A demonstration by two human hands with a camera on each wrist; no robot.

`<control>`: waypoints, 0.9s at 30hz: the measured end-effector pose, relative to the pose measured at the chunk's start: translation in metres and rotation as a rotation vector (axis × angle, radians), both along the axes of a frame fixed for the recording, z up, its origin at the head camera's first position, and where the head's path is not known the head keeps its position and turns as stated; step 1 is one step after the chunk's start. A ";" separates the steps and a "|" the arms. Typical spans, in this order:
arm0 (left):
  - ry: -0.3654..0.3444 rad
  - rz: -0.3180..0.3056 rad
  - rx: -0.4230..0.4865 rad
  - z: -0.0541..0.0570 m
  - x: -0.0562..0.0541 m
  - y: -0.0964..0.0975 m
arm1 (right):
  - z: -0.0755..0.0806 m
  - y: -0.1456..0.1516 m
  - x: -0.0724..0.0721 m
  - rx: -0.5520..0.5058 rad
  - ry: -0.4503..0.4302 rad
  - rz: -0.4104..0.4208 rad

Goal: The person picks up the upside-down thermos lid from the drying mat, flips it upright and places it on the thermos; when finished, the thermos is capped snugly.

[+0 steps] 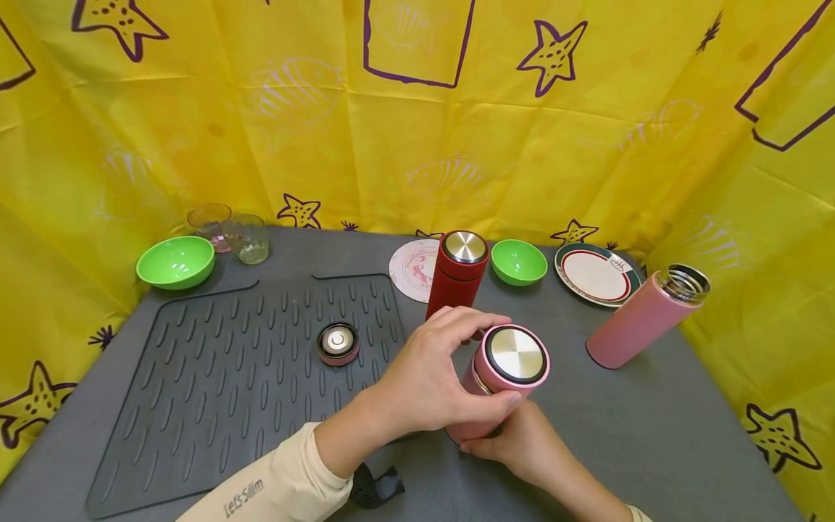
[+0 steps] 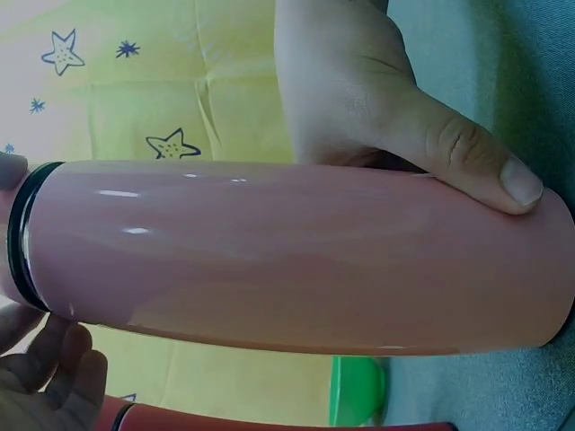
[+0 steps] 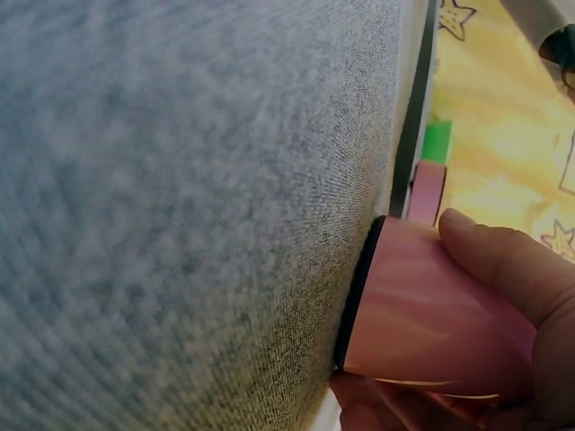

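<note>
A pink thermos (image 1: 471, 431) stands in front of me, its lid (image 1: 517, 354) with a brushed-metal top seated on the neck. My left hand (image 1: 430, 377) holds that lid between thumb and fingers. Low on the body, my right hand (image 1: 531, 444) grips the thermos near its base; in the right wrist view the dark bottom edge of the thermos (image 3: 431, 305) faces the grey table. A red thermos (image 1: 453, 279) with its lid on stands just behind. To the right is a second pink thermos (image 1: 634, 330), its metal mouth uncovered. A loose pink lid (image 1: 338, 344) lies underside up on the mat.
A dark ridged drying mat (image 1: 228, 377) covers the table's left part. Along the back are a green bowl (image 1: 176, 262), two glasses (image 1: 251, 243), a round pink-patterned mat (image 1: 412, 268), another green bowl (image 1: 518, 262) and a rimmed plate (image 1: 596, 274). Yellow curtain (image 1: 417, 145) surrounds the table.
</note>
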State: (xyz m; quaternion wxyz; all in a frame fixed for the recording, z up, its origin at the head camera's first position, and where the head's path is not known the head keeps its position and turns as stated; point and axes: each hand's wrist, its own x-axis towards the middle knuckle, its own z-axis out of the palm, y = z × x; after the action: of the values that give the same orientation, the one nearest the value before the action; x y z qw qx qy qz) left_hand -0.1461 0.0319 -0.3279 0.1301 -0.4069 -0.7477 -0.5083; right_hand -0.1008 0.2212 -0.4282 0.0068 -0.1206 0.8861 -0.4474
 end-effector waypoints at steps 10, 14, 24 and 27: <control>-0.006 -0.080 0.004 -0.004 0.002 0.002 | -0.001 0.001 -0.001 -0.043 0.005 0.042; -0.049 -0.021 0.012 -0.008 0.006 0.007 | -0.003 0.001 0.001 -0.003 0.019 0.013; -0.014 0.047 0.045 -0.010 0.008 0.011 | -0.005 0.002 0.000 -0.041 0.044 0.057; 0.030 0.032 0.038 -0.009 0.007 0.010 | -0.005 0.002 0.000 -0.037 0.035 0.054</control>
State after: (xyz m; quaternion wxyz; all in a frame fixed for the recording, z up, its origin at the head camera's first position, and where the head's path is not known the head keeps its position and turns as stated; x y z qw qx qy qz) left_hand -0.1391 0.0416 -0.3371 0.1572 -0.4000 -0.7424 -0.5139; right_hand -0.1010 0.2228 -0.4331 0.0010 -0.1525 0.8741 -0.4611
